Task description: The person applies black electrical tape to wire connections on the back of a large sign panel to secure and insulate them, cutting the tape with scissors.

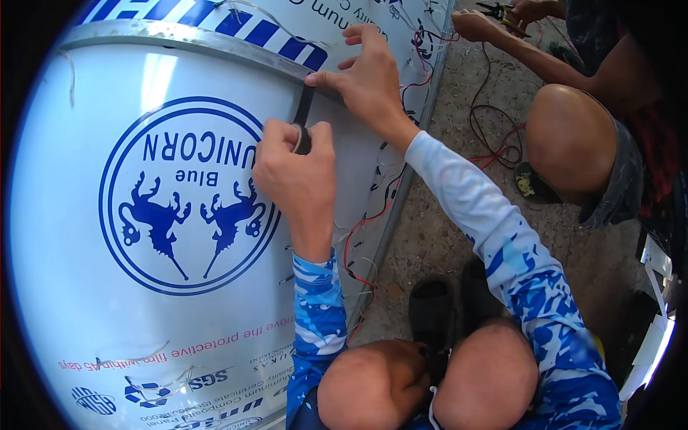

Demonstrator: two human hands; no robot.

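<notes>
My left hand (296, 168) is closed around a small roll of black tape (302, 142), pinched between thumb and fingers. From the roll a short black strip runs up to a metal strip (186, 37) that crosses the white panel (64, 236). At the strip's upper end lies the thumb of my right hand (367, 77), right at the metal edge. The other fingers of that hand are spread and stretched out over the panel. Beneath my left hand is a blue round logo (188, 197), partly covered by it.
Red and black wires (347, 247) run along the panel's right edge and coil on the concrete floor (459, 129). At the upper right a crouching person's hands (479, 26) are at pliers (502, 13). Loose thin wires lie on the panel.
</notes>
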